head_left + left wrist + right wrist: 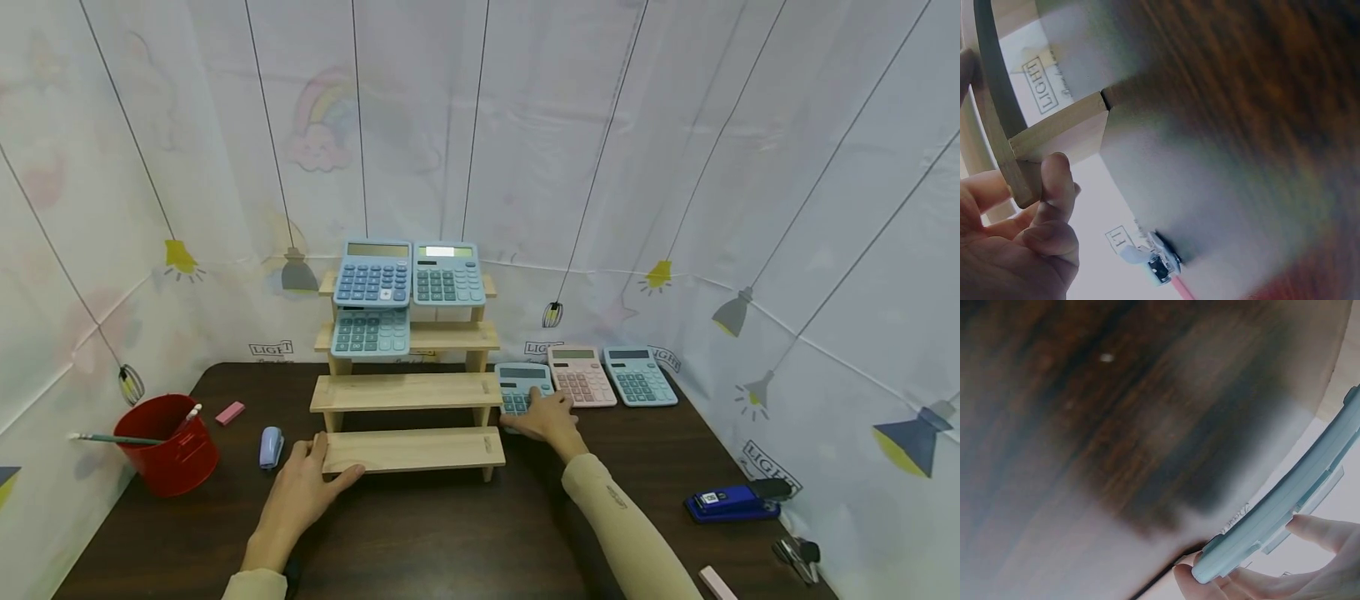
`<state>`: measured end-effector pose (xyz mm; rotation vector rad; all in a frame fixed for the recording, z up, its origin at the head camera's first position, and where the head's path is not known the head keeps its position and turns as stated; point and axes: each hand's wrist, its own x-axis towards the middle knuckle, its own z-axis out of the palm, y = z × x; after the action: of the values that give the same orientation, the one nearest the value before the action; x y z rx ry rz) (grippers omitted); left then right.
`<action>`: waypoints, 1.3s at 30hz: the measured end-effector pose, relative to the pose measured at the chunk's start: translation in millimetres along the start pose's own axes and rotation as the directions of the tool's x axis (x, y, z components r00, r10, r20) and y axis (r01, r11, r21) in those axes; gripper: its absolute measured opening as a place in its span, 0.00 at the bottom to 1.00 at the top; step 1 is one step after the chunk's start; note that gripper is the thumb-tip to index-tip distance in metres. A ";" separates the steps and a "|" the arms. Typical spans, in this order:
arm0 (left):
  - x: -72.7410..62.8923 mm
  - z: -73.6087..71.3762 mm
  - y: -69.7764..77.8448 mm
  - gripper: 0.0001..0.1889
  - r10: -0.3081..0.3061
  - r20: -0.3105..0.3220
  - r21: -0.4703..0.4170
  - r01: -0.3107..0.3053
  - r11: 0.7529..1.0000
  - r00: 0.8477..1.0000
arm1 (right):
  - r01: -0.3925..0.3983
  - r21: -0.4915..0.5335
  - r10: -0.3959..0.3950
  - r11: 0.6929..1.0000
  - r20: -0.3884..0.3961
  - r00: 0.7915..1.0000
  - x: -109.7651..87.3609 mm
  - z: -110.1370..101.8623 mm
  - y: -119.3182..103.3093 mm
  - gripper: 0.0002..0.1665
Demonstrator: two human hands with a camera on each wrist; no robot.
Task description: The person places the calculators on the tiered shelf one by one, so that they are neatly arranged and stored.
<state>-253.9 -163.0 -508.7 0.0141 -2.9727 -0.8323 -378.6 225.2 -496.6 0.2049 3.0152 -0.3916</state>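
A four-tier stand would be several tiers of pale wood: this wooden stand [408, 450] stands on the dark table. My left hand [296, 492] grips the left end of its lowest shelf, with fingers and thumb round the board in the left wrist view. Just right of the stand, my right hand [546, 419] holds a light blue calculator [522, 377] by its edges. In the right wrist view that calculator [1285, 487] appears edge-on between thumb and fingers. A blue calculator [372, 275] and a teal one [448, 275] lean on the top shelf; another [371, 333] sits one shelf below, at left.
A pink calculator [581, 377] and a teal-blue calculator [640, 377] lie at the back right. On the left are a red bucket [168, 446] with pencils, a pink eraser [229, 413] and a small stapler [271, 447]. A blue stapler [733, 502] and metal clips [797, 557] lie at right.
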 end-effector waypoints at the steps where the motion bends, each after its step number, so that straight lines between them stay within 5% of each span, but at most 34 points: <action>1: 0.1 -0.3 -0.1 0.56 -0.001 0.001 0.000 0.001 1.000 1.000 | 0.002 0.008 -0.002 1.000 -0.002 1.000 -0.9 -0.8 0.3 0.63; 39: 0.1 0.5 -0.5 0.55 0.018 -0.006 0.013 -0.018 1.000 1.000 | 0.075 0.093 -0.069 0.993 -0.069 0.995 -31.5 -76.5 5.3 0.64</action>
<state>-254.0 -163.2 -509.5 -0.0091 -2.9676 -0.8100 -352.6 246.3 -420.9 0.1180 3.0778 -0.5472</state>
